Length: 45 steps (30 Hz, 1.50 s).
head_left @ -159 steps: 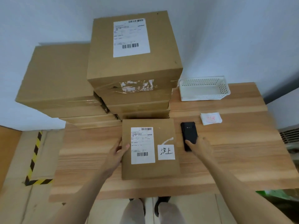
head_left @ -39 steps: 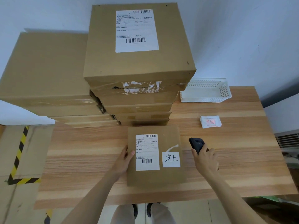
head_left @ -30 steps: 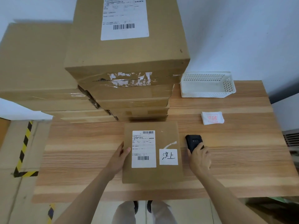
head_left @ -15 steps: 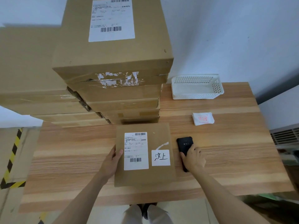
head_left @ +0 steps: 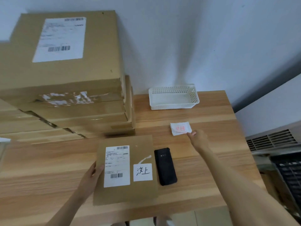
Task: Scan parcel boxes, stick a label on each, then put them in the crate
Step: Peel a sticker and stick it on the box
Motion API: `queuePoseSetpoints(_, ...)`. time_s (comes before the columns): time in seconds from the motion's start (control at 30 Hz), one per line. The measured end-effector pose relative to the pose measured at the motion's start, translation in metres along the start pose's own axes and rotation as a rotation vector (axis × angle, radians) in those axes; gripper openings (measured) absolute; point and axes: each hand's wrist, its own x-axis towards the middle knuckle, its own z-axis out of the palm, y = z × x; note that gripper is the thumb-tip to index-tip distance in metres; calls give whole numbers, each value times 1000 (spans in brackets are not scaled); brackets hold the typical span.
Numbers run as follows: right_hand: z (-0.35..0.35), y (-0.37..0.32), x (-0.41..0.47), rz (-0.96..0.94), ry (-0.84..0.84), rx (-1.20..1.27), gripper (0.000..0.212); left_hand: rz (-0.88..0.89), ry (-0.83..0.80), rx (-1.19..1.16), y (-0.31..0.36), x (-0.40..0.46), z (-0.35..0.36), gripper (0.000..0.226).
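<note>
1. brown cardboard makes up the flat box (head_left: 125,170) lying on the wooden table (head_left: 203,176) near its front edge, in the head view, the only view here.
2. on the box top sit a white shipping label (head_left: 117,166) with barcodes and, just to its right, a smaller white sticker (head_left: 143,172) with handwritten black characters.
3. the left hand (head_left: 91,180) rests on the box's left edge, thumb laid on top beside the shipping label, the other fingers tucked at the side (loosely held, not clenched).
4. a black scanner (head_left: 165,166) lies flat on the table just right of the box, with no hand on it.
5. the right hand (head_left: 198,139) reaches toward the far right, its fingertips at the near right corner of a small white pad of labels (head_left: 180,128) with a red stamp mark; whether they pinch a label or only touch it i cannot tell.
6. a white perforated basket (head_left: 172,106) stands at the back of the table against the wall, well apart from the box.
7. a tall stack of boxes (head_left: 68,79) fills the left rear of the table, the top one carrying its own shipping label.
8. a dark crate (head_left: 290,173) shows at the right edge, below table level.
</note>
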Motion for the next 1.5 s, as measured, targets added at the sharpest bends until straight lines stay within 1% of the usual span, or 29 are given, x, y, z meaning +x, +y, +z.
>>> queuePoseSetpoints(0.1,-2,2,38,-18,-14,7,22,-31,109,-2,-1,-3,10,35)
queuePoseSetpoints(0.13,0,2,48,-35,-16,4,21,-42,145,5,1,-4,13,33)
queuePoseSetpoints(0.23,6,2,73,-73,-38,-32,25,-58,230,14,2,-4,20,33)
queuePoseSetpoints(0.37,16,4,88,-85,-74,-87,39,-62,276,-10,3,-8,26,30)
queuePoseSetpoints(0.43,20,6,93,-79,-75,-81,36,-77,310,-37,8,-10,28,38)
queuePoseSetpoints(0.53,21,8,93,-71,-61,-28,21,0,469,32,13,-11,25,60)
queuePoseSetpoints(0.57,20,9,90,-81,-62,20,16,51,538,66,19,-13,27,61)
queuePoseSetpoints(0.6,17,9,87,-100,-61,76,12,113,589,96,27,-16,32,55)
queuePoseSetpoints(0.63,13,9,83,-116,-60,141,10,170,617,125,40,-19,38,44)
queuePoseSetpoints(0.67,8,7,77,-123,-60,211,11,224,615,150,54,-21,47,30)
queuePoseSetpoints(0.7,3,5,71,-127,-67,279,12,281,579,168,67,-21,56,17)
queuePoseSetpoints(0.73,-2,2,63,-138,-77,334,12,325,521,160,82,-22,67,10)
queuePoseSetpoints(0.77,-7,-1,54,-156,-88,369,12,341,455,142,96,-22,78,9)
queuePoseSetpoints(0.93,-36,-24,-1,-306,-174,479,10,316,95,-32,160,-33,142,18)
queuePoseSetpoints(1.0,-46,-34,-25,-357,-199,508,10,299,-1,-71,174,-37,158,25)
queuePoseSetpoints(1.1,-55,-43,-54,-383,-239,547,14,219,-36,-172,187,-43,169,32)
queuePoseSetpoints(1.17,-60,-46,-70,-381,-273,569,15,182,-53,-190,190,-48,168,34)
queuePoseSetpoints(1.23,-66,-48,-84,-382,-294,598,14,176,-73,-186,188,-54,163,33)
queuePoseSetpoints(1.37,-73,-48,-105,-316,-349,687,11,183,-97,-223,183,-67,154,26)
queuePoseSetpoints(1.5,-69,-38,-116,-259,-379,726,10,175,-91,-259,181,-75,150,31)
